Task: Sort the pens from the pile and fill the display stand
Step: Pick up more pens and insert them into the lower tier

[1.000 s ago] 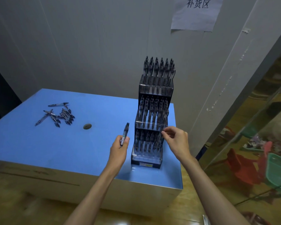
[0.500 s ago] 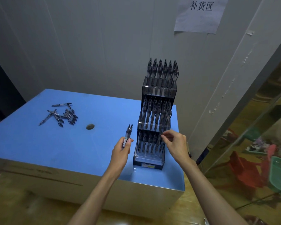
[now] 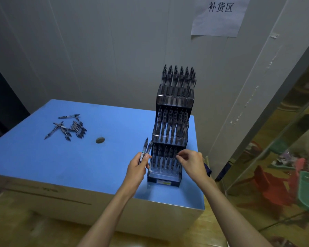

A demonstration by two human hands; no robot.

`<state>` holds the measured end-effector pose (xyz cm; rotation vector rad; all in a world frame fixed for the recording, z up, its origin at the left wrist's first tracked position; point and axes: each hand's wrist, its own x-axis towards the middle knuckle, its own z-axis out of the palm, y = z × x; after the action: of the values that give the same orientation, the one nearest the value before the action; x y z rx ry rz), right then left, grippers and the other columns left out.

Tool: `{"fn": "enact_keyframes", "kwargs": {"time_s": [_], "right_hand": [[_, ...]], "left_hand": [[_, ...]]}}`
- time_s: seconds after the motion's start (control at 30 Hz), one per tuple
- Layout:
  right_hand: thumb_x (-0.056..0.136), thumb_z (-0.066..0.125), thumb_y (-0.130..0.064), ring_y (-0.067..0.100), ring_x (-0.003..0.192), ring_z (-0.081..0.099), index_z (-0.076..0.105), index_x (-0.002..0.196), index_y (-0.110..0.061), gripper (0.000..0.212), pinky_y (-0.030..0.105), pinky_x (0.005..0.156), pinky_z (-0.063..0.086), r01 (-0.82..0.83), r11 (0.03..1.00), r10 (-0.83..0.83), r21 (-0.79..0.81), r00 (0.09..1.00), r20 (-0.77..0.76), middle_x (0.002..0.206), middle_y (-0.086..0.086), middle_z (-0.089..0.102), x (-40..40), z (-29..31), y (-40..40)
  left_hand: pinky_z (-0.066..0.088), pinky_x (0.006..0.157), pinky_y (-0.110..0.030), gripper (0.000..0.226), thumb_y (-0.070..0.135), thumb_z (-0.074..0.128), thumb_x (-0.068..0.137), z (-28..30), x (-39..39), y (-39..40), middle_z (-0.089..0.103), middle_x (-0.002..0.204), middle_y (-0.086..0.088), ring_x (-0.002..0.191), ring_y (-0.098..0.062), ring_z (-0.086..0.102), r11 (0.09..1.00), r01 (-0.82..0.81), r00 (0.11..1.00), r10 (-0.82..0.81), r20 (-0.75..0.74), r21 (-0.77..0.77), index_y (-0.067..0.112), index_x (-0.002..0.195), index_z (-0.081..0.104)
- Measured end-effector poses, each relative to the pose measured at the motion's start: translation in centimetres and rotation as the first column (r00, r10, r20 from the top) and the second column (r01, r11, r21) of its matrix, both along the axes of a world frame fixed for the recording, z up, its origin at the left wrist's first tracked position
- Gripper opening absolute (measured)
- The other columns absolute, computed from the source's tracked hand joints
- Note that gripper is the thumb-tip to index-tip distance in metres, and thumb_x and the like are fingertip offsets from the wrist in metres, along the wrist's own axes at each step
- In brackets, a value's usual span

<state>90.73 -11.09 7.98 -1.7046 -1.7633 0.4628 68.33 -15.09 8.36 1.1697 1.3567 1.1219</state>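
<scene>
A three-tier clear display stand full of dark pens stands at the right side of the blue table. My left hand grips two dark pens upright, just left of the stand's bottom tier. My right hand is at the right end of the bottom tier, its fingertips pinched at the top of a pen there. A pile of loose pens lies at the table's far left.
A small dark round mark sits on the table between the pile and the stand. A grey wall with a paper sign stands behind. The table's right edge drops to a floor with red and green plastic things.
The view has shifted slightly. My left hand now shows two pens fanned apart instead of one. My right hand has stayed at the bottom tier's right end.
</scene>
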Motion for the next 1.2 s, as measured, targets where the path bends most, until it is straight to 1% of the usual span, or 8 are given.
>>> {"fn": "enact_keyframes", "kwargs": {"time_s": [0.2, 0.4, 0.53, 0.7, 0.87, 0.97, 1.1, 1.2], "right_hand": [[0.091, 0.073, -0.024, 0.004, 0.078, 0.069, 0.078, 0.096, -0.012, 0.014, 0.026, 0.081, 0.058, -0.011, 0.996, 0.024, 0.086, 0.988, -0.149, 0.084, -0.005, 0.075, -0.4, 2.7, -0.4], [0.088, 0.074, -0.037, 0.010, 0.074, 0.072, 0.078, 0.087, -0.019, 0.019, 0.039, 0.076, 0.061, -0.100, 0.995, 0.097, 0.014, 0.909, -0.405, 0.076, -0.006, 0.075, -1.8, 4.3, -0.8], [0.087, 0.077, -0.031, 0.012, 0.075, 0.073, 0.077, 0.087, -0.019, 0.013, 0.039, 0.076, 0.062, -0.090, 0.995, 0.065, -0.030, 0.877, -0.476, 0.077, -0.004, 0.076, -1.9, 4.1, -0.9], [0.090, 0.073, -0.013, 0.029, 0.077, 0.075, 0.072, 0.093, -0.003, 0.011, 0.045, 0.078, 0.062, -0.092, 0.985, -0.038, -0.144, 0.701, -0.712, 0.079, 0.013, 0.076, -1.5, 4.5, -1.3], [0.092, 0.069, -0.007, 0.031, 0.074, 0.073, 0.069, 0.098, 0.005, 0.013, 0.034, 0.072, 0.062, 0.022, 0.990, -0.126, -0.140, 0.588, -0.799, 0.083, 0.022, 0.074, -0.3, 4.5, -1.0], [0.092, 0.070, -0.007, 0.028, 0.074, 0.073, 0.071, 0.097, 0.002, 0.010, 0.036, 0.074, 0.062, 0.078, 0.993, -0.116, -0.086, 0.667, -0.736, 0.082, 0.017, 0.074, 0.9, 4.2, -0.9], [0.091, 0.073, -0.017, 0.012, 0.075, 0.072, 0.074, 0.096, -0.013, 0.007, 0.029, 0.076, 0.061, 0.118, 0.992, -0.087, 0.040, 0.889, -0.450, 0.081, 0.000, 0.075, 1.9, 3.2, -0.9], [0.090, 0.073, -0.021, 0.005, 0.078, 0.070, 0.076, 0.100, -0.014, 0.012, 0.026, 0.078, 0.059, 0.116, 0.988, -0.077, 0.101, 0.942, -0.326, 0.083, -0.007, 0.073, 2.1, 2.6, -1.0]], "left_hand": [[0.030, 0.045, -0.017, 0.025, 0.033, 0.055, 0.104, 0.6, 1.3, 0.3, 0.046, 0.067, 0.004, 0.052, -0.009, 0.035, 0.999, 0.034, 0.999, -0.033, 0.042, -0.008, 0.014, 0.098, 0.070], [0.040, 0.058, -0.017, 0.012, 0.027, 0.068, 0.097, 0.9, 3.2, 0.3, 0.055, 0.064, 0.017, 0.060, -0.003, 0.049, 0.997, 0.058, 0.998, -0.059, 0.027, 0.053, 0.023, 0.086, 0.068], [0.043, 0.067, -0.022, 0.011, 0.027, 0.070, 0.096, 0.8, 3.7, 0.3, 0.059, 0.071, 0.010, 0.069, -0.007, 0.052, 0.992, 0.092, 0.996, -0.093, 0.009, 0.090, 0.023, 0.085, 0.070], [0.037, 0.054, -0.025, 0.035, 0.040, 0.059, 0.101, 0.9, 3.9, 0.2, 0.048, 0.067, 0.001, 0.060, -0.015, 0.045, 0.989, 0.129, 0.990, -0.124, -0.062, 0.073, 0.007, 0.089, 0.060], [0.039, 0.059, -0.026, 0.039, 0.043, 0.055, 0.102, 0.4, 3.1, 0.3, 0.049, 0.070, 0.000, 0.063, -0.013, 0.044, 0.998, 0.031, 0.991, -0.024, -0.130, 0.055, 0.007, 0.086, 0.056], [0.032, 0.057, -0.026, 0.042, 0.040, 0.054, 0.102, 0.3, 2.4, 0.3, 0.041, 0.068, -0.001, 0.058, -0.013, 0.035, 0.999, 0.002, 0.988, 0.005, -0.152, 0.049, 0.002, 0.085, 0.049], [0.031, 0.050, -0.015, 0.042, 0.037, 0.054, 0.103, 0.4, 1.7, 0.2, 0.040, 0.073, -0.005, 0.055, -0.009, 0.033, 0.999, 0.004, 0.987, 0.003, -0.158, 0.040, -0.003, 0.089, 0.048], [0.033, 0.048, -0.013, 0.038, 0.033, 0.055, 0.104, 0.4, 1.4, 0.1, 0.041, 0.070, -0.002, 0.048, -0.004, 0.033, 1.000, -0.012, 0.990, 0.014, -0.140, 0.012, 0.003, 0.082, 0.048]]}}
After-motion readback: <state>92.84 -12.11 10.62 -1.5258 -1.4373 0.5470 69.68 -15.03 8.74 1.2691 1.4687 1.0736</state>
